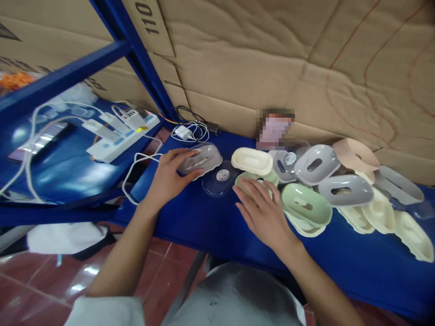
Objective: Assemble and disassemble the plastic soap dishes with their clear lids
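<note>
My left hand (pixel 166 175) grips the left end of a grey oval soap dish (pixel 210 158) that has a clear cover, thumb on the near side and fingers on the far side. Just right of it lies a clear lid (pixel 212 186) with a round white sticker. Over a light green dish (pixel 244 178) my right hand (pixel 263 210) is stretched out, fingers apart, partly hiding it; whether they touch I cannot tell. A cream tray (pixel 252 162) sits behind that dish. Right of my hand, a green dish (pixel 306 203) rests on a pale tray (pixel 307 230).
Grey dishes (pixel 346 190), cream trays (pixel 380 210) and a peach piece (pixel 355 154) are heaped at the right of the blue table (pixel 210 226). Cardboard (pixel 244 68) walls the back. A power strip (pixel 115 145), white cables and a blue frame (pixel 68 65) occupy the left.
</note>
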### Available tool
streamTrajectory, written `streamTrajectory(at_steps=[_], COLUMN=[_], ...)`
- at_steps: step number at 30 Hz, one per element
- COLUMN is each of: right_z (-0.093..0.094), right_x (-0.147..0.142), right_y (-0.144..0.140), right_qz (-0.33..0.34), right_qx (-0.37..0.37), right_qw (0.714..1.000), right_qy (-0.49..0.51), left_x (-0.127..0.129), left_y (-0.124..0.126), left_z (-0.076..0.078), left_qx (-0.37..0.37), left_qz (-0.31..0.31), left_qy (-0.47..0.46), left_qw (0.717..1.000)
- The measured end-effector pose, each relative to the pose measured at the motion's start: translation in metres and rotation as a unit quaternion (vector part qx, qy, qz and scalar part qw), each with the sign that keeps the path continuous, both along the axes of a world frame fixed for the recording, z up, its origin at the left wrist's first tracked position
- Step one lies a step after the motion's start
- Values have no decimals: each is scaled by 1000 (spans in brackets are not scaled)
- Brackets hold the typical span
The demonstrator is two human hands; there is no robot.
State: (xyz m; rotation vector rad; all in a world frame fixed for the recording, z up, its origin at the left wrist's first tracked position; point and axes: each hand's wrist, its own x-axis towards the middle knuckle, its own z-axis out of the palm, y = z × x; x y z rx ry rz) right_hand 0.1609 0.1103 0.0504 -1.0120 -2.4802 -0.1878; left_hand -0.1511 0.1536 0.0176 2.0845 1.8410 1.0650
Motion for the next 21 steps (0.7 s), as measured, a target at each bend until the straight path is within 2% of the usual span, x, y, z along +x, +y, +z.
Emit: streamTrajectory(at_steps=[3, 5, 7, 9, 11, 12, 14, 16, 19, 21], right_z=[2, 5, 8, 10, 11, 11, 12, 12, 14, 17], right_x=[-25, -43, -57, -62, -60, -57, -48, -40, -30, -25], right_y=[13, 27, 40, 47, 48, 47, 44, 43, 40, 38], right_qz=[44, 63, 77, 99, 122, 133, 151, 171, 200, 223], right_qx=[-1, 12, 46, 95, 127, 130, 122, 131, 194, 231], right_qw=[997, 996, 994, 990, 984, 982, 980, 975, 959, 946], right_qy=[-58, -68, -58, -41, -32, -34, -47, -58, -56, -42], left_x=[13, 20, 27, 34, 42, 45, 51, 56, 58, 57], left_y=[-8, -13, -19, -30, -42, -49, -59, -65, -69, -68], left_z=[8, 12, 16, 17, 16, 15, 11, 6, 0, -3], left_qx=[-22, -50, -80, -123, -174, -193, -202, -185, -164, -146], left_qz=[4, 26, 43, 40, 26, 20, 15, 11, 16, 36], left_qy=[-98, -207, -340, -456, -525, -541, -544, -527, -488, -477], left_qw=[995, 977, 936, 880, 833, 819, 814, 830, 857, 866])
